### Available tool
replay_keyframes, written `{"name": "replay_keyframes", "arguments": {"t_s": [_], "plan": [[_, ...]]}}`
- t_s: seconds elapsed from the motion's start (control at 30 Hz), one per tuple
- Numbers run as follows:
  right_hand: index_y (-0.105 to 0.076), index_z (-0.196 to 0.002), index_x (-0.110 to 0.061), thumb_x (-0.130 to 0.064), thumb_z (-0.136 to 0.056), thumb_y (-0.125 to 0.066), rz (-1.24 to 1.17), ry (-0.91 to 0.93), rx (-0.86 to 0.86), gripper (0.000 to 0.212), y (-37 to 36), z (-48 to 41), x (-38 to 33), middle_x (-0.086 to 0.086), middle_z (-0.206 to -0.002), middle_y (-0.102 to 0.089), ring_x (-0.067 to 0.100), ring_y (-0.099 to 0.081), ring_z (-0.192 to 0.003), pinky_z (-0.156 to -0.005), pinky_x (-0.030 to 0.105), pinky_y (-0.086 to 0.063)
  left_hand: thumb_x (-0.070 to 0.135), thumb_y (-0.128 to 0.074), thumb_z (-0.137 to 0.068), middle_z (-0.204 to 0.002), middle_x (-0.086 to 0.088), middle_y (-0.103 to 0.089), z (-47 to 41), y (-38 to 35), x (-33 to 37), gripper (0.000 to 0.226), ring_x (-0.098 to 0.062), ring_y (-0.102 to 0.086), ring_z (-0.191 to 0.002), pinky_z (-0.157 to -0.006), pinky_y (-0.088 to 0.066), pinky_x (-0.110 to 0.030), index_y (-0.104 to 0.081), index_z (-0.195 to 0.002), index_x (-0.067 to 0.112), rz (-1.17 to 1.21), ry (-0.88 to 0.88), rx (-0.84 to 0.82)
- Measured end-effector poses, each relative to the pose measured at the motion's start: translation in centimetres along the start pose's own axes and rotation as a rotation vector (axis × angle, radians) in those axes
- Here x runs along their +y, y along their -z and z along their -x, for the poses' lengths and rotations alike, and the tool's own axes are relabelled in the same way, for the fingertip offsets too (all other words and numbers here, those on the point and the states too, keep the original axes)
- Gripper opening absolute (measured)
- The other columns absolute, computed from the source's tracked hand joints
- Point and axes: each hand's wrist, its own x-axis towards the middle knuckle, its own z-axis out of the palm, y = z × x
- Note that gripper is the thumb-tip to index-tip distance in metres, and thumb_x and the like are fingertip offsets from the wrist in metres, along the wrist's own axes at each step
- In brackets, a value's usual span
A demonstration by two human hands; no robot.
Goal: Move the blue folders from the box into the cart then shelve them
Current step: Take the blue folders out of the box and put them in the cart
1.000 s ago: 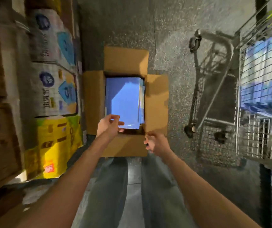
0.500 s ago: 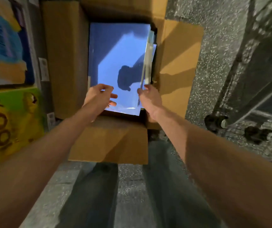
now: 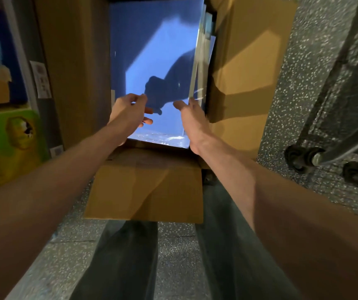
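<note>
An open cardboard box [image 3: 245, 68] sits on the floor in front of me with a stack of blue folders [image 3: 152, 50] lying flat inside. A few more folders stand on edge along the stack's right side. My left hand [image 3: 128, 113] hovers over the near left part of the top folder, fingers loosely bent and holding nothing. My right hand [image 3: 192, 118] is at the stack's right edge: the thumb lies on top and the fingers dip down beside the edge, pinching it. The cart [image 3: 342, 87] stands to the right, only its lower frame and wheels showing.
The box's near flap [image 3: 145, 187] hangs open toward my legs. Stacked printed cartons [image 3: 7, 144] line the left side close to the box. Two cart wheels [image 3: 303, 159] rest on the speckled floor [image 3: 282, 118] at the right.
I have leaned closer, so the box fills more of the view. My right hand came from the near flap to the stack's right edge, and my left hand stayed over the near left of the folders.
</note>
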Motion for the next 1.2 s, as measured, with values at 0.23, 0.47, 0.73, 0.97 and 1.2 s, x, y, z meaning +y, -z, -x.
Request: {"name": "replay_keyframes", "arguments": {"t_s": [0.23,0.47,0.73,0.97,1.2], "plan": [[-0.06,-0.125,-0.017,-0.045,-0.107,-0.031,-0.267,-0.003,-0.06,0.044,-0.5,2.1,-1.1,0.001,-0.119,-0.066,0.016,-0.059,-0.107,-0.103,0.035,-0.04,0.055,-0.049,-0.098,-0.105,0.006,-0.074,0.7,0.9,0.6,0.041,-0.014,-0.074,-0.087,-0.087,-0.059,-0.036,-0.063,-0.121,0.023,0.018,-0.089,0.086],[-0.071,-0.121,-0.017,-0.053,-0.105,-0.001,-0.29,0.042,-0.229,0.08,-2.2,2.3,-1.5,0.002,-0.122,-0.071,0.015,-0.063,-0.115,-0.111,0.037,-0.035,0.068,-0.062,-0.084,-0.135,0.009,-0.057,1.4,2.4,3.0,0.074,-0.011,-0.057,-0.119,-0.092,-0.052,-0.028,-0.043,-0.146,0.032,-0.038,-0.246,0.087],[-0.044,-0.146,-0.014,-0.035,-0.108,-0.031,0.046,-0.016,0.11,0.045,-0.5,0.6,-1.8,0.004,-0.152,-0.042,0.024,-0.041,-0.136,-0.101,0.032,-0.032,0.06,-0.054,-0.092,-0.137,0.001,-0.058,0.4,2.4,3.0,0.073,-0.025,-0.06,-0.119,-0.098,-0.053,-0.05,-0.032,-0.154,0.027,-0.259,-0.335,0.018],[-0.041,-0.146,-0.011,-0.037,-0.106,-0.037,-0.095,-0.038,0.126,0.048,-0.6,-0.1,-1.4,0.008,-0.153,-0.041,0.026,-0.04,-0.138,-0.105,0.036,-0.032,0.065,-0.049,-0.093,-0.141,0.013,-0.056,-0.3,3.6,1.7,0.074,-0.013,-0.057,-0.12,-0.102,-0.052,-0.047,-0.029,-0.157,0.033,-0.207,-0.343,-0.064],[-0.056,-0.134,-0.011,-0.046,-0.107,-0.024,-0.254,-0.03,0.148,0.054,0.6,-0.8,-2.2,0.007,-0.133,-0.06,0.021,-0.055,-0.111,-0.093,0.03,-0.033,0.053,-0.048,-0.1,-0.145,0.01,-0.053,0.0,4.5,2.1,0.063,-0.012,-0.054,-0.126,-0.109,-0.047,-0.043,-0.032,-0.156,0.028,-0.142,-0.322,-0.112]]}}
